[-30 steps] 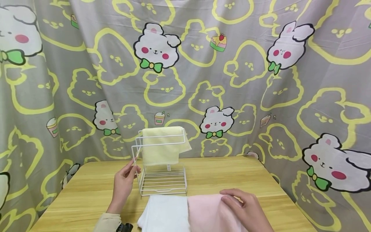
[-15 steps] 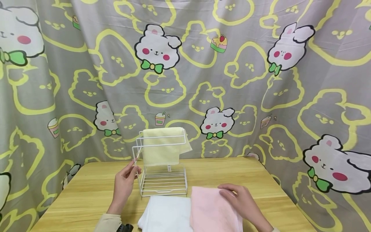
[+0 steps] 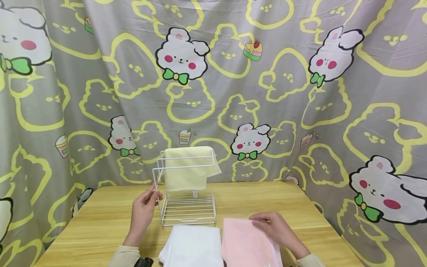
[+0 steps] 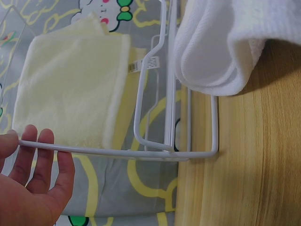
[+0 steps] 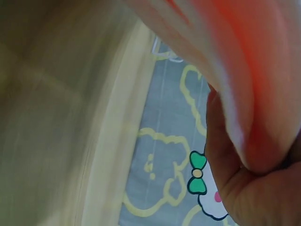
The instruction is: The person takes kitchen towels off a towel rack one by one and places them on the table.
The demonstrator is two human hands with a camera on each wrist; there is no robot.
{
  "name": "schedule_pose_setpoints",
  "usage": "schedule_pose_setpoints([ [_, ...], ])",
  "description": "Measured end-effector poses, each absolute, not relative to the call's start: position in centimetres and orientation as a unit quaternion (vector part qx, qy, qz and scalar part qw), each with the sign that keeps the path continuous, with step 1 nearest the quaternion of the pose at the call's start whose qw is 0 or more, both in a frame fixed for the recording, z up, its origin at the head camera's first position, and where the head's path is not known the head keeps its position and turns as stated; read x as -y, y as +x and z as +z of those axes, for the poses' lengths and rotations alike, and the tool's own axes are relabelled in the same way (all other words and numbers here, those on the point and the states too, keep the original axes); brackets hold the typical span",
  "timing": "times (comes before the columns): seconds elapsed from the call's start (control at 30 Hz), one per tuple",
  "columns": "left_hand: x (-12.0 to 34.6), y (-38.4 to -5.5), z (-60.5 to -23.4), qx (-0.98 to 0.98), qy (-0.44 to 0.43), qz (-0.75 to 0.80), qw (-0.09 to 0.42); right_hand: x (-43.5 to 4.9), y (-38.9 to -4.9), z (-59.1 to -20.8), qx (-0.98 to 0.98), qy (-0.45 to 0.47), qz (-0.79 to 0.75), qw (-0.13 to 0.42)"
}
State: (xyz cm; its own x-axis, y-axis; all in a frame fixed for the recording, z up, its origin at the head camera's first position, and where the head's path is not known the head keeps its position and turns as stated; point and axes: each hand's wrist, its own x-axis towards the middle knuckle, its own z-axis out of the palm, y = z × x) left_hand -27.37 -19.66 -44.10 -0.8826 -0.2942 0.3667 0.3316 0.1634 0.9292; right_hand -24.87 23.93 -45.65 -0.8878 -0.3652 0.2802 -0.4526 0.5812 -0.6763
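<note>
A white wire rack [image 3: 188, 212] stands on the table, with a yellow towel [image 3: 186, 168] draped over one of its upper bars. My left hand [image 3: 144, 207] grips the rack's left front upright between thumb and fingers; the left wrist view shows this hand [image 4: 40, 183] around the wire. A folded pink towel [image 3: 248, 241] is pinched at its upper right corner by my right hand [image 3: 275, 230]. Close by in the right wrist view, the pink cloth [image 5: 263, 84] hangs over the thumb side of the hand. A folded white towel [image 3: 193, 244] lies in front of the rack, left of the pink one.
The wooden table [image 3: 267, 200] reaches back to a grey curtain [image 3: 287, 111] with cartoon prints, which also runs along both sides. A small label [image 3: 195, 193] hangs below the yellow towel.
My right hand has shifted the pink towel slightly to the right, so a narrow gap shows beside the white towel. The left hand and the rack stay put.
</note>
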Motion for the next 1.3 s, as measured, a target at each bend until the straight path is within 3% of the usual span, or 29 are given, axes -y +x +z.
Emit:
schedule_pose_setpoints([
  [0.27,19.7,-27.4,-44.1,0.725,-0.010,-0.646,0.238,-23.4,-26.5,-46.3,0.882,0.251,0.399,0.006],
  [0.5,19.7,-27.4,-44.0,0.720,-0.013,-0.652,0.236,-23.0,-27.6,-46.9,0.895,0.255,0.364,0.022],
  [0.8,19.6,-27.3,-43.8,0.714,-0.012,-0.659,0.236,-23.1,-28.5,-47.8,0.902,0.232,0.364,-0.006],
  [1.3,19.5,-27.2,-43.7,0.716,-0.005,-0.656,0.239,-23.4,-27.7,-46.7,0.917,0.246,0.315,0.001],
])
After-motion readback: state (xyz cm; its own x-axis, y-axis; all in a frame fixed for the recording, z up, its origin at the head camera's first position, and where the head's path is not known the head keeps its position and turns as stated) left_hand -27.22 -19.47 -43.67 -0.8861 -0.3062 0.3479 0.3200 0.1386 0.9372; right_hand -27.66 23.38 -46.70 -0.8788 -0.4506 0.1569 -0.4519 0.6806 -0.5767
